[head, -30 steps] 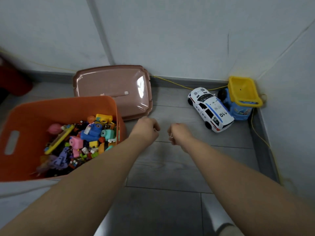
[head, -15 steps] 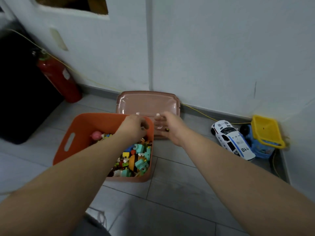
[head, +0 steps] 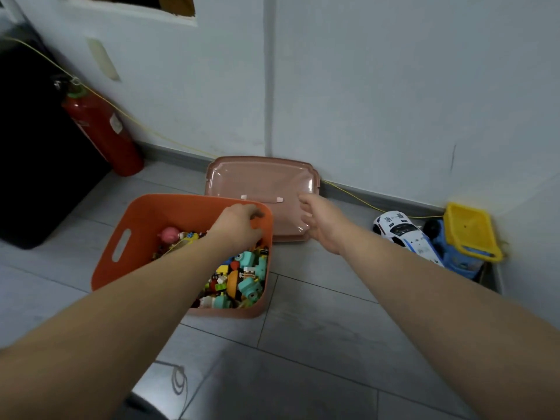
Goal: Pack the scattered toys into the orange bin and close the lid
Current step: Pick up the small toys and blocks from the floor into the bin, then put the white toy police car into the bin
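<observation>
Here, the orange bin point(head: 136, 225) is sitting open on the tiled floor point(head: 318, 328), directly beneath the left hand point(head: 239, 225). It is carrying a heap of small colourful toys point(head: 242, 274), piled mostly on the side nearest that hand. The left hand is hanging over the bin's far right corner with its fingers curled down at the rim. Whether its grip is clamped on anything cannot be told.

The pinkish lid point(head: 257, 180) is lying flat on the floor just beyond that grip, right behind the bin's far rim and against the wall's base. The right hand point(head: 321, 222) is hovering over the lid's near right part, its grip apart and its fingers loosely spread.

To the right of the right grip, a white toy police car point(head: 406, 234) is resting on the floor. A blue toy dump truck point(head: 466, 234) with a yellow bed is standing just beside it in the corner. Well to the left of the left grip and farther back, a red fire extinguisher point(head: 103, 131) is leaning against the wall.
</observation>
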